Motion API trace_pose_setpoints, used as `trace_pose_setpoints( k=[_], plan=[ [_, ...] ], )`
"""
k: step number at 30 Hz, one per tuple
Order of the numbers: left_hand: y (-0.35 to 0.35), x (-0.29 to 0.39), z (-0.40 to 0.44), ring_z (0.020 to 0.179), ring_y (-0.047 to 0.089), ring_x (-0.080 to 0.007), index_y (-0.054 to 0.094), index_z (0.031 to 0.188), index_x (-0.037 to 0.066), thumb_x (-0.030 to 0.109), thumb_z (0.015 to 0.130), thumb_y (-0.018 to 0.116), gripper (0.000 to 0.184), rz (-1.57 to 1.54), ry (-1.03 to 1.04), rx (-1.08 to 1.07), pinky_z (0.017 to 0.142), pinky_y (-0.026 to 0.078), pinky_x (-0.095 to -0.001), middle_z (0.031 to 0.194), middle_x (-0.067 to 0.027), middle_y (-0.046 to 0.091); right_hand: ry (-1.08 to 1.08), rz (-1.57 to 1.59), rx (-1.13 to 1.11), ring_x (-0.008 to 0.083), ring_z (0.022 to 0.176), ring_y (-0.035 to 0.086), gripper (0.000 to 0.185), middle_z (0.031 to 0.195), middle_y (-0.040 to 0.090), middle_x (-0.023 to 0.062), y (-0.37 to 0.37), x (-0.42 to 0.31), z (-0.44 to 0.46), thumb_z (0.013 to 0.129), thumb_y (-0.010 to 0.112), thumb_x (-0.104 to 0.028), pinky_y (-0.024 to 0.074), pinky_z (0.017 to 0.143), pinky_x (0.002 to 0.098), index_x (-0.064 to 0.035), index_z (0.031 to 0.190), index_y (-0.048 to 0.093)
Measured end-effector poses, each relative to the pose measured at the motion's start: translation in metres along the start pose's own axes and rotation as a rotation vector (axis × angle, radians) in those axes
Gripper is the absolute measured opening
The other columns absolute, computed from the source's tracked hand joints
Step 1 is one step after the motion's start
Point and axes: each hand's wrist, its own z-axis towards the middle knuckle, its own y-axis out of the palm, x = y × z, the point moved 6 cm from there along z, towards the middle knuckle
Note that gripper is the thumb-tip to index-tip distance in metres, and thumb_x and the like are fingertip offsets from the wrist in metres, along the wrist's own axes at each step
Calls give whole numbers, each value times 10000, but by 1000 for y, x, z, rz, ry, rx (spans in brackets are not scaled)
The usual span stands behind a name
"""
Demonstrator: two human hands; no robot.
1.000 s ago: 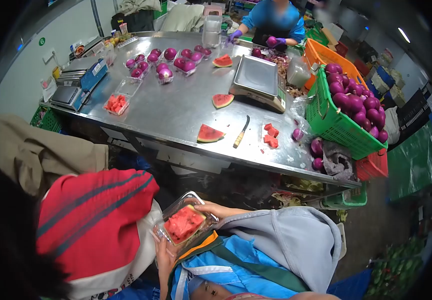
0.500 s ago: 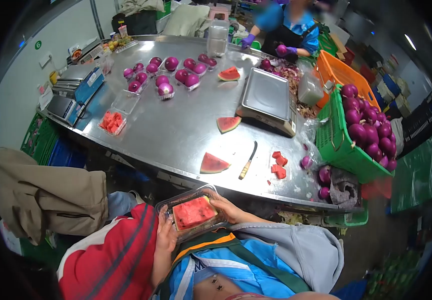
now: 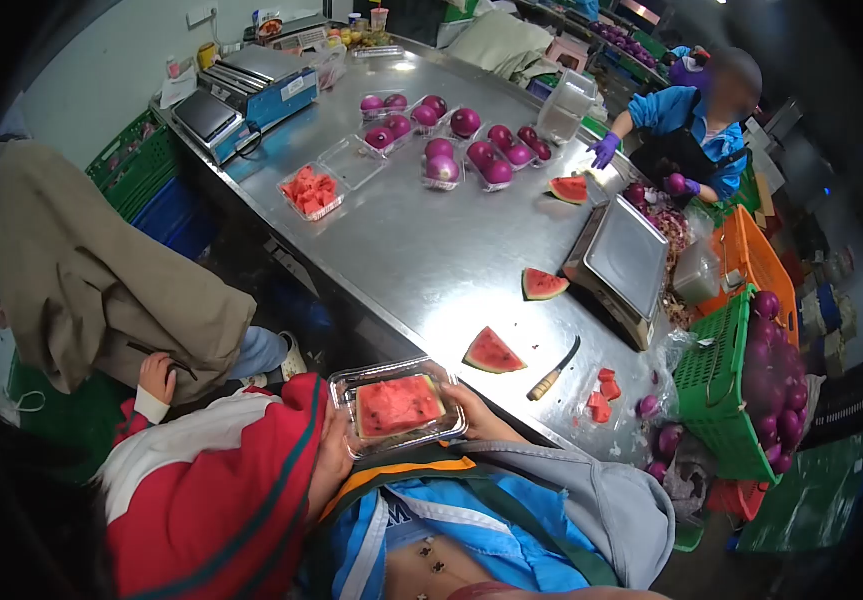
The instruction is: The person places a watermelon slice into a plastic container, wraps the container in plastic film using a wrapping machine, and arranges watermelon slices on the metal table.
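Observation:
I hold a clear plastic tray (image 3: 352, 388) low in front of me, just off the table's near edge. My left hand (image 3: 334, 446) grips its left side and my right hand (image 3: 471, 411) its right side. A thick block of watermelon (image 3: 399, 405) with pale rind along its edge lies inside. On the table beyond, a watermelon wedge (image 3: 495, 351) is nearest, with a second wedge (image 3: 544, 285) farther back. A knife (image 3: 555, 371) with a light handle rests to the right, beside a tray of cut watermelon chunks (image 3: 604, 397).
On the metal table (image 3: 392, 260) stand a weighing scale (image 3: 624, 262), packed purple onions (image 3: 442, 162) and another watermelon tray (image 3: 312, 192). A green crate (image 3: 722, 385) of onions is at right. Across stands a co-worker (image 3: 692, 130) in purple gloves; a person's red-and-white sleeve (image 3: 222, 480) is close at left.
My view has turned to the right, so the table appears tilted. The tray stays between my hands, now more level. The co-worker's gloved hand has moved near the far watermelon wedge.

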Motion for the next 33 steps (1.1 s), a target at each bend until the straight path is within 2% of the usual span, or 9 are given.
trace_pose_setpoints(
  k=[3, 5, 10, 11, 13, 21, 26, 30, 33],
  plan=[
    [19, 22, 16, 1173, 408, -265, 223, 1345, 113, 356, 925, 358, 504, -16, 170, -18, 938, 381, -439, 1277, -102, 393, 20, 117, -59, 308, 1043, 526, 547, 1287, 365, 175, -6, -12, 20, 855, 467, -227, 532, 743, 416, -126, 1336, 228],
    [27, 35, 24, 1165, 412, -260, 227, 1344, 118, 397, 922, 349, 521, 53, 313, -14, 944, 370, -436, 1264, -100, 404, -59, -108, 26, 299, 1065, 512, 558, 1284, 379, 166, -3, -37, 28, 851, 449, -228, 521, 765, 418, -138, 1349, 213],
    [-27, 50, 43, 1009, 479, -180, 276, 1308, 102, 236, 924, 408, 428, 177, 461, 529, 782, 404, -297, 1199, -77, 421, -119, -31, 54, 293, 1083, 495, 604, 1279, 388, 173, -46, -86, 72, 850, 444, -290, 495, 796, 420, -180, 1374, 164],
    [-32, 51, 50, 1000, 480, -174, 285, 1302, 102, 208, 919, 418, 419, 194, 498, 578, 772, 401, -290, 1198, -70, 420, -148, -67, 84, 299, 1076, 500, 605, 1266, 402, 164, -48, -100, 77, 842, 461, -289, 495, 803, 440, -185, 1367, 177],
    [-33, 56, 65, 992, 481, -167, 302, 1293, 101, 184, 912, 428, 410, 214, 529, 629, 766, 398, -286, 1190, -66, 429, -221, -125, 143, 220, 921, 589, 572, 1115, 534, 139, -48, -125, 84, 861, 430, -260, 527, 709, 350, -178, 1371, 183],
    [-51, 82, 105, 1005, 484, -152, 350, 1262, 79, 165, 872, 500, 426, 375, 640, 846, 792, 380, -293, 1171, -58, 467, -246, -41, 248, 190, 828, 583, 571, 926, 553, 68, -102, -152, 108, 856, 463, -271, 519, 719, 339, -167, 1363, 222],
    [-114, 99, 95, 1095, 434, -202, 352, 1259, 34, 157, 862, 515, 446, 457, 726, 1010, 874, 345, -318, 1247, -114, 420, -274, -64, 148, 255, 1007, 548, 605, 1219, 445, 149, -92, -168, 98, 867, 428, -267, 520, 754, 387, -157, 1375, 118],
    [-132, 126, 84, 1084, 438, -231, 370, 1217, -36, 119, 858, 510, 415, 560, 877, 1180, 903, 350, -324, 1203, -160, 440, -250, -86, 211, 288, 1166, 405, 622, 1330, 303, 150, -103, -165, 93, 839, 500, -313, 497, 783, 452, -179, 1365, 196],
    [-170, 123, 96, 1056, 453, -242, 396, 1170, -53, 92, 840, 524, 383, 605, 861, 1229, 903, 364, -333, 1167, -158, 460, -201, -70, 197, 294, 1164, 409, 638, 1344, 290, 144, -96, -159, 88, 838, 504, -313, 496, 787, 447, -165, 1369, 182]
  ],
)
